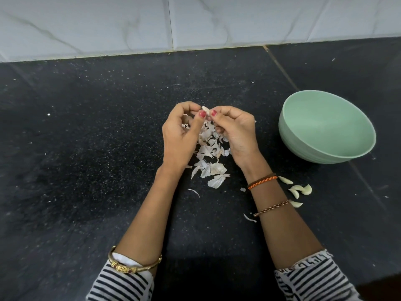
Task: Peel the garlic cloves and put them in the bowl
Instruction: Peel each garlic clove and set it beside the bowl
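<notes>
Garlic clove: pinched between left hand and right hand. Risk: slipping into skin pile, missing green bowl.

A dark speckled countertop fills most of the view. White marble-patterned wall tiles run behind it.

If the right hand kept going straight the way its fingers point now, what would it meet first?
The right hand points left, toward the left hand. First contact would be the garlic clove both already pinch, then the left hand's fingertips just beyond. The green bowl lies on the opposite side.
</notes>
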